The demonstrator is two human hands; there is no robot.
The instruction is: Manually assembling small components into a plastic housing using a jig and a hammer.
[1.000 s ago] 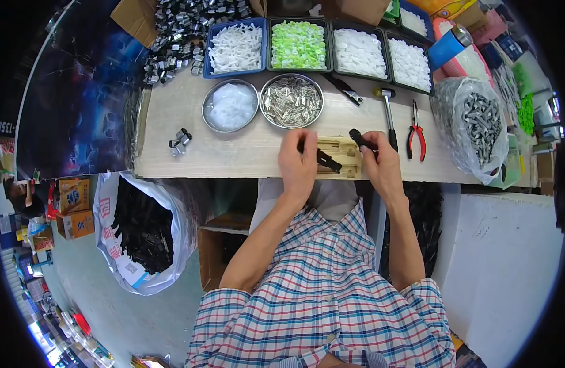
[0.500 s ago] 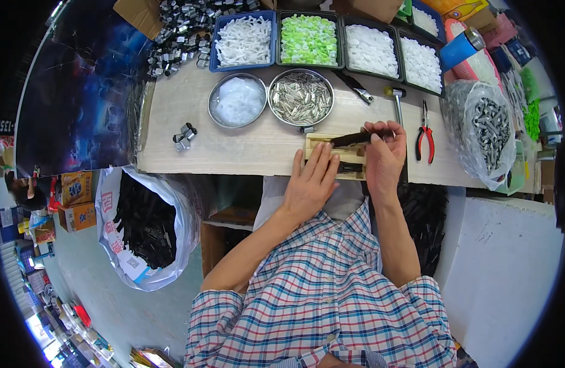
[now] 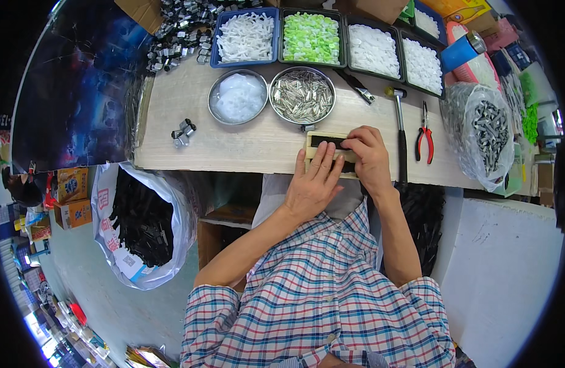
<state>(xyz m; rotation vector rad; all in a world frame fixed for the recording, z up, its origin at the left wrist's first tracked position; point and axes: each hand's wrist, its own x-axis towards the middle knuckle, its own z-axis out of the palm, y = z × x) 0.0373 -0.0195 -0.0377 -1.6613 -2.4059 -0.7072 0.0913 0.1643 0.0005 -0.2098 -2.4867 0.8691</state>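
— Hiding much of the wooden jig [image 3: 319, 138] at the bench [image 3: 246, 147] edge: left hand [image 3: 311, 184] lying flat, fingers spread open over its near side.

— And the right hand [image 3: 369, 156]?

— Curling over the far end, fingertips pinching a black strip [image 3: 329, 141] seated in the jig's slot. Covering the strip's right end, so hard to make out its length.

— Containers?

— Sitting just behind the jig: one bowl [image 3: 302, 94] holding small metal pieces, another bowl [image 3: 238, 98] holding white ones. Trays [image 3: 331, 37] further back carrying white and green parts. Clear bag [image 3: 481, 132] bulging with grey metal pieces at right. Sack [image 3: 141, 214] below the bench showing black parts, its far side cut off by the bench.
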